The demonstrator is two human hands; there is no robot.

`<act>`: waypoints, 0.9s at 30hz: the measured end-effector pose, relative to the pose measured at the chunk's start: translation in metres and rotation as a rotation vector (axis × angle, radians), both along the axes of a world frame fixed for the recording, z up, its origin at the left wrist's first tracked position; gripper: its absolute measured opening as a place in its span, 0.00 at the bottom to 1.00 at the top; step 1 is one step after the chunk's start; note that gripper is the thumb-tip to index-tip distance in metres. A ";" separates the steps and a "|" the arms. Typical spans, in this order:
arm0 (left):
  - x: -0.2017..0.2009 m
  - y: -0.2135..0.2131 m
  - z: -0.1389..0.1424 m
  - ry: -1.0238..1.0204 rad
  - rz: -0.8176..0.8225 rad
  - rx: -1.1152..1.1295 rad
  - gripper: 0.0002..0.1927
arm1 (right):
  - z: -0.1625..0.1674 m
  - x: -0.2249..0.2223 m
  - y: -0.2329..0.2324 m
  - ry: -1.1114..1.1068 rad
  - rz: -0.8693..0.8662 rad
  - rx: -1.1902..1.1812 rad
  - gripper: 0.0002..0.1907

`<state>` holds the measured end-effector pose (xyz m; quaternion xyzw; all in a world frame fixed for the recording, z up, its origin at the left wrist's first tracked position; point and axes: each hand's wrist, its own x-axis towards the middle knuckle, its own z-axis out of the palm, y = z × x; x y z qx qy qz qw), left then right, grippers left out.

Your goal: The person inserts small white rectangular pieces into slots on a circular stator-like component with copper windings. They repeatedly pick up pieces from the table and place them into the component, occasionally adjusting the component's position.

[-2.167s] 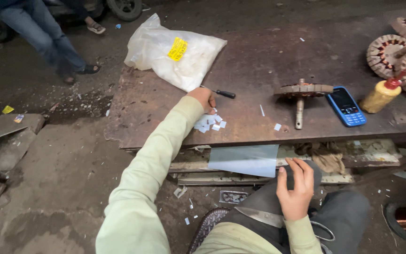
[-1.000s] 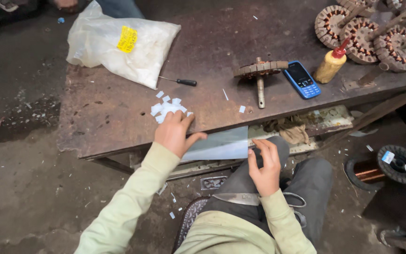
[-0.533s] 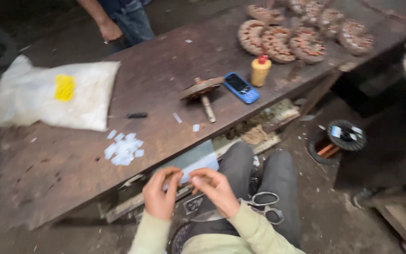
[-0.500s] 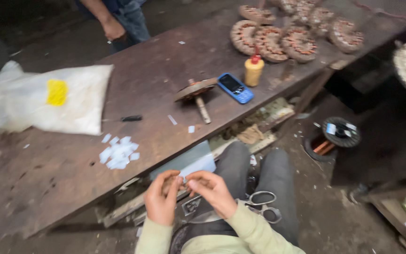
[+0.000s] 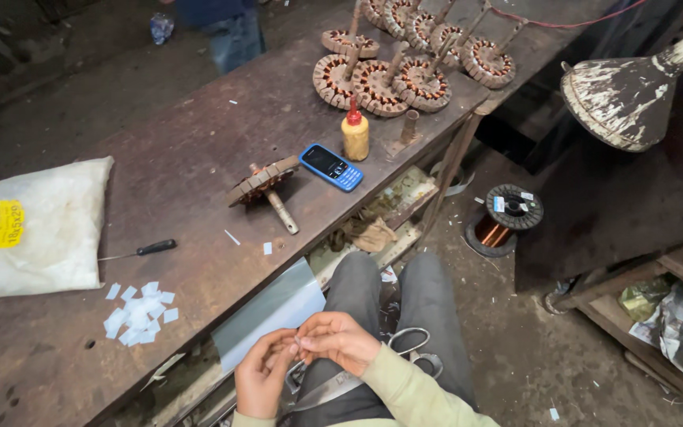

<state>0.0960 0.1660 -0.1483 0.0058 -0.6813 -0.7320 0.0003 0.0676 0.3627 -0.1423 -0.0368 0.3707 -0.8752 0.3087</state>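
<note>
left hand [image 5: 261, 378]: low in the view above the lap, fingers curled inward, fingertips meeting those of the other hand; it seems to pinch something small and pale, too small to tell for sure
right hand [image 5: 340, 341]: just beside the left one, touching it at the fingertips, fingers bent, sleeve pale green; whether it grips anything I cannot tell
scissors [image 5: 413, 348]: lying on the lap by the right wrist, loops showing, not held
pale sheet [image 5: 270, 310]: hanging off the near edge of the bench, just above the hands
paper slips [image 5: 141, 312]: small white pile on the bench, left of the sheet, well apart from the hands
bench [image 5: 199, 134]: long, dark, rusty top running diagonally across the view
screwdriver [image 5: 140, 251]: black handle, lying flat between the slips and the bag
plastic bag [image 5: 33, 225]: whitish with a yellow label, at the left end of the bench
rotor on a shaft [image 5: 266, 186]: tipped on its side near the middle of the bench
phone [image 5: 331, 167]: blue, flat, just beside the rotor
yellow bottle [image 5: 355, 131]: red nozzle, upright, near the phone
wound stators [image 5: 405, 55]: cluster at the far end of the bench
wire spool [image 5: 503, 219]: copper, on the floor right of the knees
another person [image 5: 227, 28]: in blue trousers, standing beyond the bench
</note>
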 end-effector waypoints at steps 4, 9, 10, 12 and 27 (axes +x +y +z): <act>-0.001 0.002 -0.013 0.005 -0.015 0.029 0.17 | -0.014 -0.003 -0.005 0.014 -0.077 0.061 0.10; -0.006 0.008 -0.035 -0.010 0.127 -0.054 0.14 | -0.026 -0.002 -0.010 0.165 -0.175 0.187 0.09; -0.009 0.009 -0.043 -0.060 0.168 -0.005 0.15 | -0.027 -0.002 -0.009 0.199 -0.196 0.217 0.09; -0.012 0.009 -0.059 -0.121 0.169 0.101 0.14 | -0.026 -0.002 -0.005 0.220 -0.201 0.236 0.09; -0.027 -0.015 -0.079 -0.282 -0.019 0.083 0.10 | -0.047 -0.004 -0.009 0.218 -0.175 0.310 0.06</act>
